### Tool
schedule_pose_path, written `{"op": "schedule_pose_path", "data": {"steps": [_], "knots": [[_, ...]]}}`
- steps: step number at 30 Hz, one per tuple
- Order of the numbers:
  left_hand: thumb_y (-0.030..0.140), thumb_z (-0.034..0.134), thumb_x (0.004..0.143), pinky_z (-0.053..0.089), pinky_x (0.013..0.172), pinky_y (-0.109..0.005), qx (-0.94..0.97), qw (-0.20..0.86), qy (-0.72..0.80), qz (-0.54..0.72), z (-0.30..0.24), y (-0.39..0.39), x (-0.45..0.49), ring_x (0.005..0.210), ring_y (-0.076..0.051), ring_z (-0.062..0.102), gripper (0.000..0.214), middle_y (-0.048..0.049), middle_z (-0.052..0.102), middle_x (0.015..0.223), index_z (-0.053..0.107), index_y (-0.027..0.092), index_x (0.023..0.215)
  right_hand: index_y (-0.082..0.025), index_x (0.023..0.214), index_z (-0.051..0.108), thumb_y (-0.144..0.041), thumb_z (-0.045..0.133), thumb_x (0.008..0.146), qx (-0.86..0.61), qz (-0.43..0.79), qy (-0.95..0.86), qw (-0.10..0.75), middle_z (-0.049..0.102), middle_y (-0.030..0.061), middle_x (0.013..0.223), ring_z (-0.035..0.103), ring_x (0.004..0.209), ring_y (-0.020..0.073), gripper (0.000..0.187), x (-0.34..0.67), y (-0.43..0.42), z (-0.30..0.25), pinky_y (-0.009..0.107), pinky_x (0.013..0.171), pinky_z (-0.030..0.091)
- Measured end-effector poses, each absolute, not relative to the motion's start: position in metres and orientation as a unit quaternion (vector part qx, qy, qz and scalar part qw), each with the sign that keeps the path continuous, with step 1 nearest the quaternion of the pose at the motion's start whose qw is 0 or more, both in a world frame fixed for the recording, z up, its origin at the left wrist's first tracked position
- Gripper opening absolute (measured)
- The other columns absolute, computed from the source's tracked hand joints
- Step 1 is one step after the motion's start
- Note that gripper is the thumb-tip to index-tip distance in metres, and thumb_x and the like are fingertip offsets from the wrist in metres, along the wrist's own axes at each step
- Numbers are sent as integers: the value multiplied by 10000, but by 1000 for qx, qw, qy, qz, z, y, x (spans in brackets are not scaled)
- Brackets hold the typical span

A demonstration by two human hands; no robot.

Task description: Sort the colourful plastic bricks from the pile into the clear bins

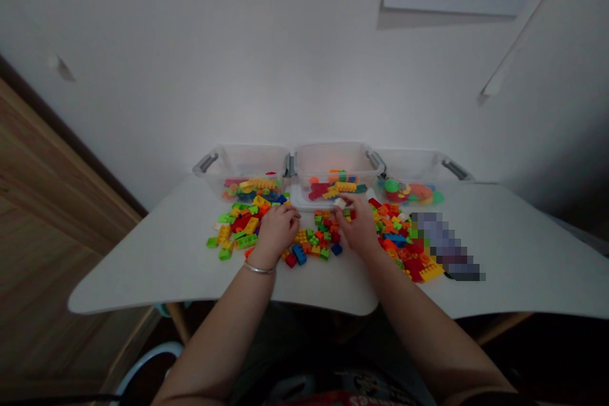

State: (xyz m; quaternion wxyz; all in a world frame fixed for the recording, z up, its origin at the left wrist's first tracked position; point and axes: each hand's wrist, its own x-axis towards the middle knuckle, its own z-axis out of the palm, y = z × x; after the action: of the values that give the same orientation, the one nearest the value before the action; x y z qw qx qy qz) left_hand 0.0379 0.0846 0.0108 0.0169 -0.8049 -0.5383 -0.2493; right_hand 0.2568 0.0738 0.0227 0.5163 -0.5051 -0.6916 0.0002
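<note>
Loose plastic toy bricks in many colours lie in a scattered pile (316, 238) across the white table (518, 273). My left hand (278, 235) rests palm-down on the bricks, with its fingers curled and a metal bangle (259, 268) on the wrist. My right hand (356, 225) reaches towards the back of the pile. Its fingertips are at a small white brick (339, 203). Whether either hand grips anything is hidden by the fingers.
Several clear plastic bins with grey handles stand along the wall, including a middle bin (333, 162) holding bricks. A pixelated patch (445, 247) covers part of the table at right. A wooden panel (47, 203) stands at left.
</note>
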Motion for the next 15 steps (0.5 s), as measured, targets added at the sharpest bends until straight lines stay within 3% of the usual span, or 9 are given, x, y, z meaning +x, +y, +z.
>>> {"op": "schedule_pose_path", "data": {"steps": [7,15], "knots": [[193,512,865,483,959,-401,-801,21,-544,-249,16,81,40,1024,-237,606,222,-66,702,1090,729,199,910,-209,958,574,-356,557,823,-503,-62,-595,624,628,53,877,594,838,208,200,293,104,79,371,820,476],[206,511,866,487,949,-407,-798,28,-548,-250,14,83,40,1013,-238,611,223,-60,707,1075,730,217,904,-218,785,550,-364,565,780,-550,-3,-595,586,647,28,784,593,767,189,147,314,151,84,342,774,483]]}}
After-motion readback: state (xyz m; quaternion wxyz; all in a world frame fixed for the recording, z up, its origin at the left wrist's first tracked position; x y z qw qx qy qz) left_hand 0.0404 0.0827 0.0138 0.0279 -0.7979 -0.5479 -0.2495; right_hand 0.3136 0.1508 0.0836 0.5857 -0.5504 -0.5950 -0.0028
